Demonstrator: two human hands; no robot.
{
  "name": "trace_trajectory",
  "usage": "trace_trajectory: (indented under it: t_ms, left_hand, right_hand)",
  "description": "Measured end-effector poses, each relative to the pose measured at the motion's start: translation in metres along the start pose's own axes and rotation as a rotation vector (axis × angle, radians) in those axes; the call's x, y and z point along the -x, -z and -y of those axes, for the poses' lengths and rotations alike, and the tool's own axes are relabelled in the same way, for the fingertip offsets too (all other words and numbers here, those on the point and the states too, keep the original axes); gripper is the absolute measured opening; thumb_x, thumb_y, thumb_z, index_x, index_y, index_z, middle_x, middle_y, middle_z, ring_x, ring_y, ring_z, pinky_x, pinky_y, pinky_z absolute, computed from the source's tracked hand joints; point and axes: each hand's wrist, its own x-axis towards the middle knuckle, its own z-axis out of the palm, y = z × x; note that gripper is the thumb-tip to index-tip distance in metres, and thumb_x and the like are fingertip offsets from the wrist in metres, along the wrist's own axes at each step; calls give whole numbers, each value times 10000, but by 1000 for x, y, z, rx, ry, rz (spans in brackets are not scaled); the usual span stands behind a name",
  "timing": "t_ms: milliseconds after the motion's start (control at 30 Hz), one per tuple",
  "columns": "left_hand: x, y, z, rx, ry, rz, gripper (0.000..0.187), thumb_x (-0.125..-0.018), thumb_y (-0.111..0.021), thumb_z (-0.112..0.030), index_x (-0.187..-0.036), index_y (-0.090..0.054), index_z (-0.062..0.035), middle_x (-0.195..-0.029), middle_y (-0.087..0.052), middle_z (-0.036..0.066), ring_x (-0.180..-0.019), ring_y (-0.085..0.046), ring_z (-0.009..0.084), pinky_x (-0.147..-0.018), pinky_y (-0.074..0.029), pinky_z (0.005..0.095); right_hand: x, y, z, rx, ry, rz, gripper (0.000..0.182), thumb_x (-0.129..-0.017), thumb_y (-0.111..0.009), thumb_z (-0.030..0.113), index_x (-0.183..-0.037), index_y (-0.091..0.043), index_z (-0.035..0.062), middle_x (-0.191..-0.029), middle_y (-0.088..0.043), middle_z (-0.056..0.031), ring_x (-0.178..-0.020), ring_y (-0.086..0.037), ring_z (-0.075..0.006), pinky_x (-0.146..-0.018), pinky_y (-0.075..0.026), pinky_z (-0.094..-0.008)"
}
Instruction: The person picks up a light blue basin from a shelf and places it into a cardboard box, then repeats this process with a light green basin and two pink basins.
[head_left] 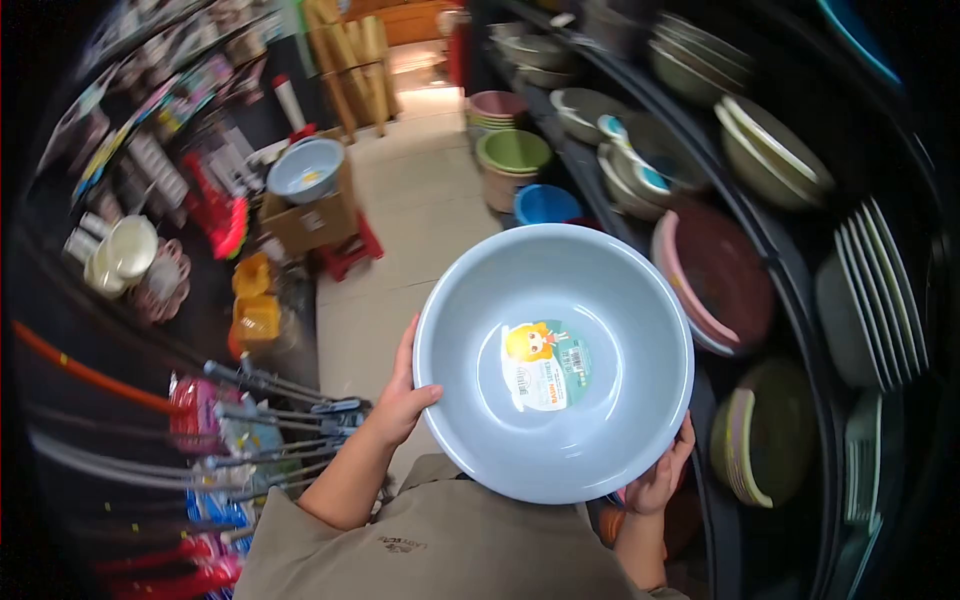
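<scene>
A large light-blue plastic basin point(470, 300) with a cartoon label point(540, 365) on its inner bottom is held up in front of my body, its open side facing me. My left hand point(405, 395) grips the rim on the left, thumb over the edge and fingers behind the wall. On the lower right, my right hand point(660, 472) supports the basin from outside and below, with part of its fingers hidden behind the rim. The basin is off the floor and off the shelf.
To the right, a dark shelf point(800, 280) carries stacked basins, including a pink basin point(715, 275). Buckets, one green point(514, 150), stand along the aisle. A similar blue basin point(306, 168) rests on a cardboard box point(310, 222) over a red stool point(355, 250). Goods hang at left.
</scene>
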Motion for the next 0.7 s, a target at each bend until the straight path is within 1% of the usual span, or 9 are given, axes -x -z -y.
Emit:
trace_trajectory:
  t_ms: [67, 167, 233, 300, 333, 367, 533, 633, 700]
  left_hand:
    - [24, 26, 4, -2, -13, -97, 995, -699, -669, -180, -1453, -28, -73, -1473, -156, 150, -1363, -171, 264, -1100, -153, 373]
    - [57, 67, 0, 42, -22, -237, 999, -696, -673, -151, -1454, -27, -71, -1471, -170, 150, -1358, -188, 257, -1097, -164, 366]
    - [73, 87, -2, 88, -28, -318, 1001, -695, -673, -135, -1454, -25, -70, -1469, -180, 150, -1354, -200, 254, -1094, -174, 361]
    - [88, 101, -1, 109, -54, -426, 1006, -692, -678, -114, -1454, -24, -66, -1466, -197, 149, -1343, -231, 247, -1085, -202, 354]
    - [93, 108, 1, 89, -66, -468, 1016, -683, -682, -86, -1453, -19, -64, -1455, -223, 147, -1326, -266, 249, -1071, -235, 358]
    - [97, 113, 2, 95, -71, -487, 1016, -683, -682, -86, -1453, -19, -64, -1455, -223, 147, -1326, -266, 249, -1071, -235, 358]
    - [102, 135, 14, 120, -127, -652, 1051, -635, -667, -6, -1454, -12, -72, -1429, -270, 147, -1300, -311, 257, -1057, -267, 361]
    - [96, 148, 13, 91, -164, -742, 1041, -623, -627, 44, -1456, -16, -88, -1425, -278, 148, -1288, -329, 263, -1052, -280, 361]
    - [88, 153, 11, 82, -147, -798, 1036, -619, -603, 71, -1457, -18, -97, -1423, -282, 149, -1278, -342, 267, -1047, -290, 360]
  right_hand:
    - [-3, -21, -12, -22, -41, 57, 700, -854, -509, 325, -1386, -176, 14, -1381, -331, -160, -1243, -380, -259, -1037, -302, -384]
    - [-11, -61, -37, -29, -111, 214, 702, -847, -512, 317, -1390, -181, 20, -1376, -338, -156, -1254, -368, -258, -1048, -282, -379]
    - [-19, -84, -56, 42, -155, 335, 710, -833, -520, 305, -1393, -187, 22, -1372, -341, -156, -1266, -354, -257, -1058, -263, -373]
    - [-27, -106, -76, -5, -165, 403, 732, -805, -548, 290, -1393, -203, 25, -1358, -355, -154, -1257, -362, -249, -1061, -260, -372]
    - [-31, -115, -84, 14, -201, 439, 729, -805, -548, 282, -1394, -203, 28, -1356, -357, -155, -1256, -363, -250, -1062, -260, -371]
    - [-35, -124, -90, 33, -238, 475, 726, -805, -548, 273, -1395, -204, 30, -1354, -359, -156, -1255, -363, -251, -1062, -260, -369]
    - [-59, -170, -120, -35, -419, 573, 723, -799, -542, 242, -1399, -200, 27, -1396, -320, -147, -1290, -331, -240, -1075, -244, -356]
    - [-83, -193, -151, -10, -402, 648, 699, -812, -529, 229, -1398, -206, 27, -1410, -306, -150, -1317, -295, -246, -1087, -219, -361]
    - [-98, -205, -167, -40, -460, 689, 683, -835, -520, 238, -1403, -206, 25, -1438, -267, -148, -1344, -248, -252, -1099, -188, -366]
